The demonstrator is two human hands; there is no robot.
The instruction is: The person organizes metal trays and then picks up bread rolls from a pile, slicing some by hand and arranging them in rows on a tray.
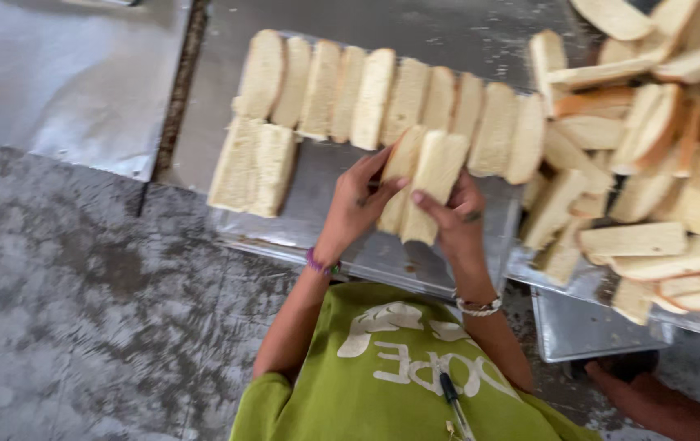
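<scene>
Bread slices, two pale pieces pressed together, are held upright over the near part of the metal baking tray; the left hand has its fingers curled around their left side, and the right hand grips their right side with the thumb laid across the front face. Along the far edge of that tray stands a row of slices on edge; two more slices stand at the tray's left end; to the tray's right lies a loose heap of bread slices.
</scene>
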